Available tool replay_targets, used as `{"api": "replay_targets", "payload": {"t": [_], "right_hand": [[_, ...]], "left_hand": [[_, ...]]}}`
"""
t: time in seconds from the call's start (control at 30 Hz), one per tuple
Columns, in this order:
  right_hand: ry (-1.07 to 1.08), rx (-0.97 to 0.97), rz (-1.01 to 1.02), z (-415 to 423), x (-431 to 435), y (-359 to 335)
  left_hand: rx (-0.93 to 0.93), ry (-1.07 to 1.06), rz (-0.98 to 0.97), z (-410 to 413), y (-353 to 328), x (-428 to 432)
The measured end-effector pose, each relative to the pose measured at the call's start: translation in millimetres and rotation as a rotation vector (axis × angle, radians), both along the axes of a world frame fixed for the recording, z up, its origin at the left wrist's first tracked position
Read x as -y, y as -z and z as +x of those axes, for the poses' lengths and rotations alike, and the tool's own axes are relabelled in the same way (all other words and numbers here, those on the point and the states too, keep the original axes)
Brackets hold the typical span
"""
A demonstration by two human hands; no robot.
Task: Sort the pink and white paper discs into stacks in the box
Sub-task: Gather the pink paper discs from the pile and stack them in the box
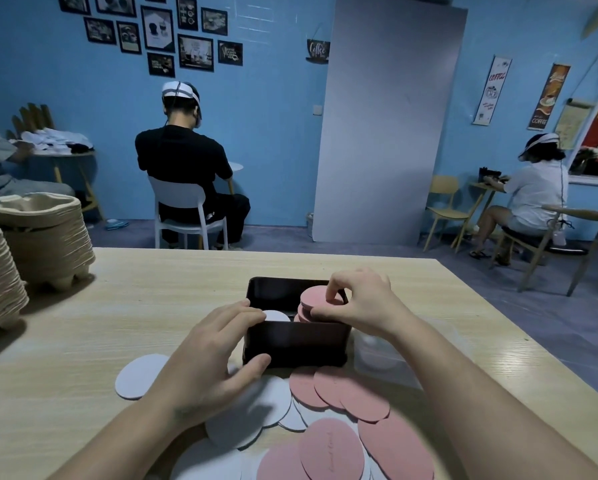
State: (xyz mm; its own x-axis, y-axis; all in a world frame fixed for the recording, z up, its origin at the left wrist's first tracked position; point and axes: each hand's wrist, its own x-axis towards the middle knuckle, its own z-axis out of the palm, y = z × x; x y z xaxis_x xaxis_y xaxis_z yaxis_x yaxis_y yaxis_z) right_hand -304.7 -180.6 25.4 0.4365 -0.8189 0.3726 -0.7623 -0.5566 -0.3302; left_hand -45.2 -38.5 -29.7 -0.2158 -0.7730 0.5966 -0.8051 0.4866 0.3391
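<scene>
Where the pale wood-grain surface (152, 299) meets a matte blue wall (273, 116), ribbed stacks of beige pulp trays (48, 237) stand far left of the left grip (207, 362). Black-framed pictures (159, 29) hang above, and a person in black (183, 157) sits on a white chair, back turned.

The left grip is clamped on the near left corner of the box (297, 341), fingers over the rim and thumb on its smooth dark front wall. Just beyond those fingers a white disc (276, 316) lies inside.

The right grip (359, 303) pinches the edge of a tilted pink disc (316, 296) over the pink stack (304, 317) in the box's right half. Below both grips, loose discs (346, 389), flat, round, pink and white, overlap on the surface.

Behind stands a tall grey panel (387, 116). A clear tub (387, 355) sits under the right wrist, and a person in white (533, 188) sits far right.
</scene>
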Motion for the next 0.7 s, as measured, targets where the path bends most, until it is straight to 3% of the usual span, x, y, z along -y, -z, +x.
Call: {"api": "replay_targets", "payload": {"t": [0.2,0.33,0.53,0.7], "right_hand": [[0.01,-0.09,-0.029,1.3,-6.8,-5.8],[-0.091,0.097,-0.055,-8.0,-17.8,-3.6],[-0.239,0.281,-0.151,-27.6,-56.1,9.0],[-0.298,0.344,-0.099,-51.0,-95.7,17.2]], "left_hand": [[-0.012,0.018,0.031,0.2,-0.1,-3.2],[0.002,0.0,-0.001,-3.6,-4.6,-9.0],[-0.017,0.009,-0.205,-30.6,-23.0,-20.0],[-0.04,0.176,-0.067,-57.0,-22.4,-20.4]]}}
